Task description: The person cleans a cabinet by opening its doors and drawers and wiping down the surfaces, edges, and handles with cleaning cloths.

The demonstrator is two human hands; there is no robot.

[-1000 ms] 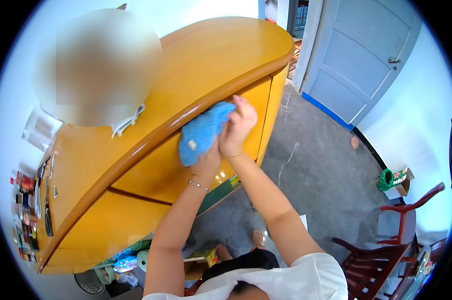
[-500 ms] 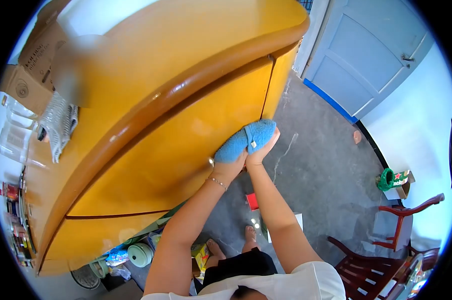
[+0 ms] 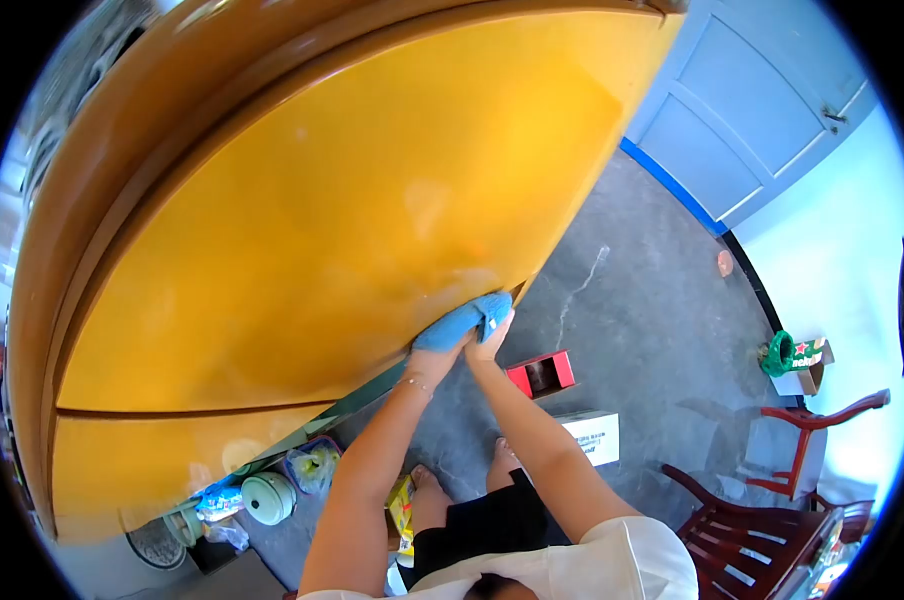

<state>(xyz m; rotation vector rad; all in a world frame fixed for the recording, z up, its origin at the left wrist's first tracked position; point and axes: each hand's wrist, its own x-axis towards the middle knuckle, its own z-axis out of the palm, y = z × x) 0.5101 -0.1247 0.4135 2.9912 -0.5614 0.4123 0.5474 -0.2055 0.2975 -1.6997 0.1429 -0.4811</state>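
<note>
A blue cleaning cloth (image 3: 454,324) with a small white tag is bunched against the lower part of a glossy yellow-orange wooden cabinet front (image 3: 352,200). My left hand (image 3: 438,362), with a bracelet at the wrist, presses on the cloth, which covers most of its fingers. Beside it, my right hand (image 3: 490,344) grips the cloth's right end near the cabinet's right edge. The two hands are close together at the wrists.
On the floor stand an open red box (image 3: 544,374), a white box (image 3: 592,438) and a yellow box (image 3: 400,512). A light green lidded pot (image 3: 269,498) is at lower left. Dark red wooden chairs (image 3: 752,540) stand lower right, and a blue door (image 3: 742,110) is behind.
Both hands have moved the cloth down the cabinet front and slightly left. The view has shifted lower and closer, so the cabinet top has mostly left it.
</note>
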